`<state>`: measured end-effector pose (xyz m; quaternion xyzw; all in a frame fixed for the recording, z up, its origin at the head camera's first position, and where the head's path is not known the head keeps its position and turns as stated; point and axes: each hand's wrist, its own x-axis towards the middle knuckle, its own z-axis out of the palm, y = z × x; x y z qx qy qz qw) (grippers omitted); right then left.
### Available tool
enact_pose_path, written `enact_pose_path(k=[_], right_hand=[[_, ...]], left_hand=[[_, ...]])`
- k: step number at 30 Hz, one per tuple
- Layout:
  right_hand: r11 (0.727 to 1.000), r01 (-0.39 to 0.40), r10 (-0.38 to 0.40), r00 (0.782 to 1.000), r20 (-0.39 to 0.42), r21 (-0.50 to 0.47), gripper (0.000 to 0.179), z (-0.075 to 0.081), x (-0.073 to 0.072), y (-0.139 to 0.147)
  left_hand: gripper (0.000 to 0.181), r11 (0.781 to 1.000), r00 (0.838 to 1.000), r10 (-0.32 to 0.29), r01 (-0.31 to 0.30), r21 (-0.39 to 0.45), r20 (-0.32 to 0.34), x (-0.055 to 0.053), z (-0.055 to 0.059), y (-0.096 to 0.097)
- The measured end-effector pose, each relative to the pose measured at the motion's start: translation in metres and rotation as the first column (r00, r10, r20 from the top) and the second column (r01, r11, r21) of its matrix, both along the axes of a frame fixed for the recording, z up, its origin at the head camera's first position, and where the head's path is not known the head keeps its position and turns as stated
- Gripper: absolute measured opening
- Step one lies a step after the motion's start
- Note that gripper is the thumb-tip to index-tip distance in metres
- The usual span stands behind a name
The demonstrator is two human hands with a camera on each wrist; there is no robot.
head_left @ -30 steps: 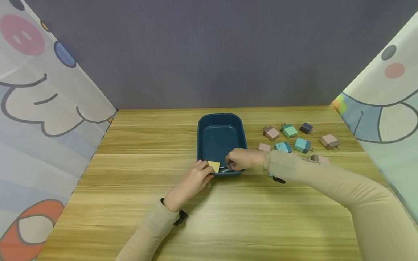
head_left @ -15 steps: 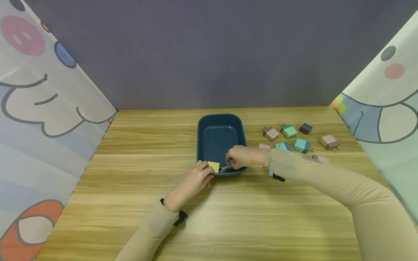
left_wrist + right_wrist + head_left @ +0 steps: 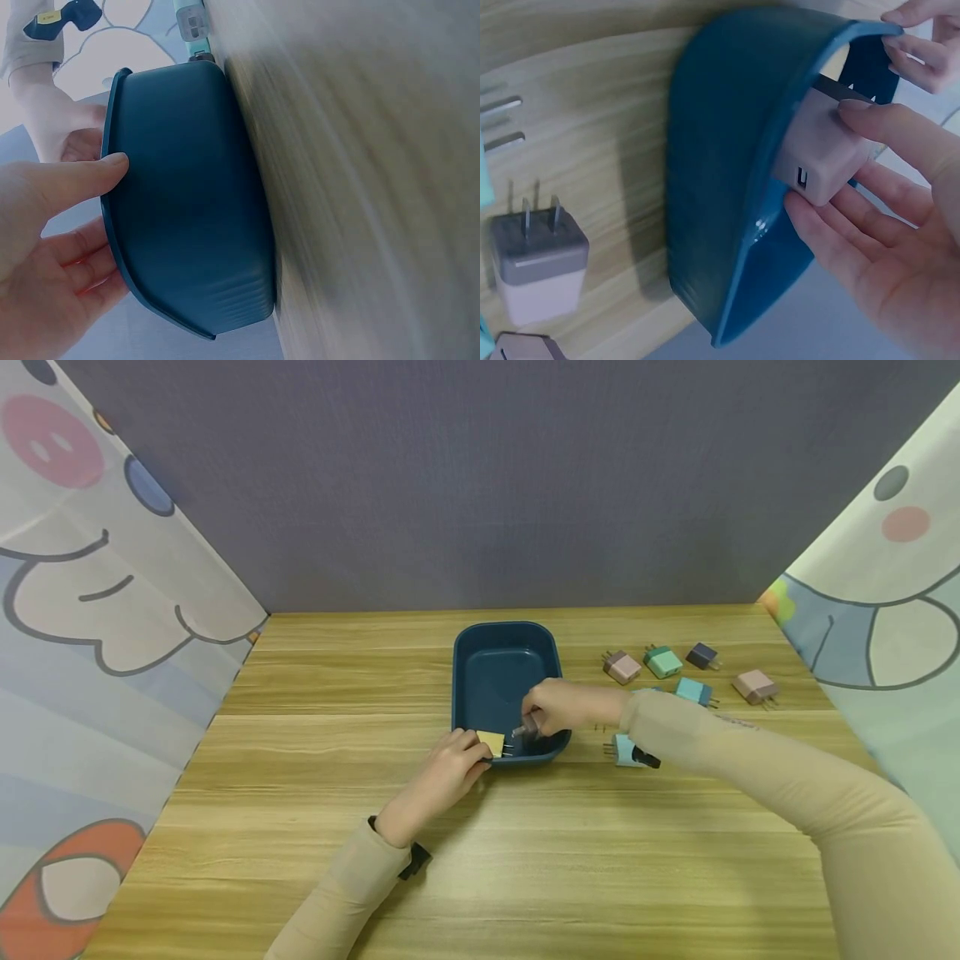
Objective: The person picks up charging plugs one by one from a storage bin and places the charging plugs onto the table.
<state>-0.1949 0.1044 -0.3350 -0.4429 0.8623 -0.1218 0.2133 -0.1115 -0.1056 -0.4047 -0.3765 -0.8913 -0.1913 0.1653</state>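
Observation:
A dark blue plastic tray [image 3: 491, 681] stands on the wooden table. My left hand [image 3: 441, 772] grips its near-left rim; in the left wrist view the thumb [image 3: 101, 180] lies on the outer wall and the other fingers are over the rim. Inside the tray, beside those fingers, lies a yellow charger plug [image 3: 491, 742] with its prongs pointing right. My right hand [image 3: 567, 706] pinches a pink and grey charger plug [image 3: 829, 146] between thumb and fingers over the tray's near-right part. Its USB port faces the right wrist camera, and its prongs point left in the head view.
Several charger plugs lie right of the tray, among them a green one [image 3: 663, 662], a navy one [image 3: 702, 655], a blue one [image 3: 693, 692] and a pink one [image 3: 756, 687]. A light blue one [image 3: 624, 750] sits partly under my right sleeve [image 3: 675, 735]. A grey wall [image 3: 510, 485] rises behind.
My right hand has moved up and slightly right with the pink and grey charger plug, away from the tray's near wall. My left hand and the yellow charger plug stay put.

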Motion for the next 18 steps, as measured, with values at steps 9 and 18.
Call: enact_pose_path(k=[9,18], right_hand=[[0.999,-0.003,0.003,1.0,-0.011,-0.044,0.012,0.011,0.0,0.009],[0.995,0.09,-0.09,0.996,0.005,-0.045,0.015,0.025,0.006,0.021]], left_hand=[[0.008,1.0,1.0,-0.012,0.012,0.005,-0.009,-0.001,0.0,0.0],[0.006,1.0,1.0,-0.014,0.014,0.0,0.004,0.0,0.0,0.0]])
